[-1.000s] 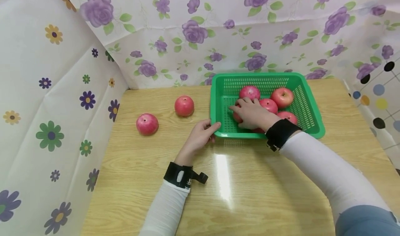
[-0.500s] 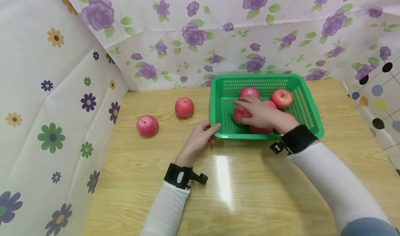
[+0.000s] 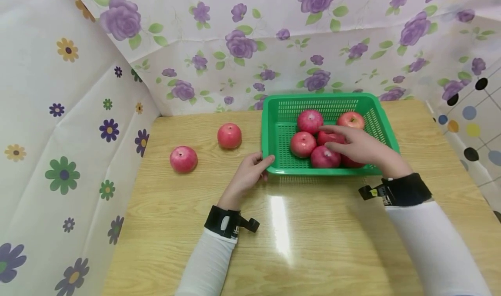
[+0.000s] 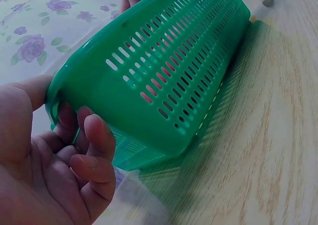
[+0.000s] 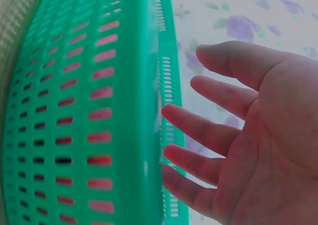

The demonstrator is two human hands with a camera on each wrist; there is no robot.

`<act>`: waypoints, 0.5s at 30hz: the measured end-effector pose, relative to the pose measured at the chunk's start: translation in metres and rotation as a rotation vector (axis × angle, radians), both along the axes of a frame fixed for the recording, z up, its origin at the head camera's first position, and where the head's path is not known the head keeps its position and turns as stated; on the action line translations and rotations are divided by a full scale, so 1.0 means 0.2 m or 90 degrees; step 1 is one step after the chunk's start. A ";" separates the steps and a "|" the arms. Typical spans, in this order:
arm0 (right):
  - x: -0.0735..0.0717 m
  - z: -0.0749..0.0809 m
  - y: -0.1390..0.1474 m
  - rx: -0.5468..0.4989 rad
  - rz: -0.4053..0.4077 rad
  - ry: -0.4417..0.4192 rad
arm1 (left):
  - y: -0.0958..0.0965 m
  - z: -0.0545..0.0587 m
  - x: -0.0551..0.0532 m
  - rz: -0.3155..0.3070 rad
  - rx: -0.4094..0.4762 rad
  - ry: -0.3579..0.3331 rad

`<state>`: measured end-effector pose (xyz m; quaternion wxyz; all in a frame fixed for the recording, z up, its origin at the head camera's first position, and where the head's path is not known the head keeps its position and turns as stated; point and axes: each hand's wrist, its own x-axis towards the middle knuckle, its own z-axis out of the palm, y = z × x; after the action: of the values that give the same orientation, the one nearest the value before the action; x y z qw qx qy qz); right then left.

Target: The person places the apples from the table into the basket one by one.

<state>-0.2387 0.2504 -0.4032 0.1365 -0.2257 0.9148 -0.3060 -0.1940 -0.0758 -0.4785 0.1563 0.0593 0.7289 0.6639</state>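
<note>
A green slotted plastic basket stands at the back of the table with several red apples inside, grouped from its middle to its right. At its front left corner my left hand pinches the rim, thumb on top. The left wrist view has that hand's fingers curled under the rim, against the outer wall. Over the apples on the right side hovers my right hand, hiding part of them. In the right wrist view its fingers are spread and hold nothing.
Two more apples, one nearer the basket and one farther left, lie on the wooden table. Flower-printed sheets hang behind and to the left. Each wrist wears a black strap.
My right hand has drawn back to the right from the apple at the left of the group, uncovering it and the dark red one. The left hand stays on the rim.
</note>
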 end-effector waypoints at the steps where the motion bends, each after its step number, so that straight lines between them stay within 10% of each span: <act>1: 0.01 0.00 0.02 -0.004 -0.014 -0.004 | 0.00 0.00 0.00 0.001 0.001 0.000; 15: 0.14 0.03 0.36 -0.086 -0.283 0.006 | 0.00 -0.01 0.00 0.015 -0.004 -0.014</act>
<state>-0.2116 0.3220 -0.3975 0.0462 -0.0290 0.9201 -0.3879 -0.1940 -0.0762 -0.4799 0.1567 0.0429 0.7300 0.6638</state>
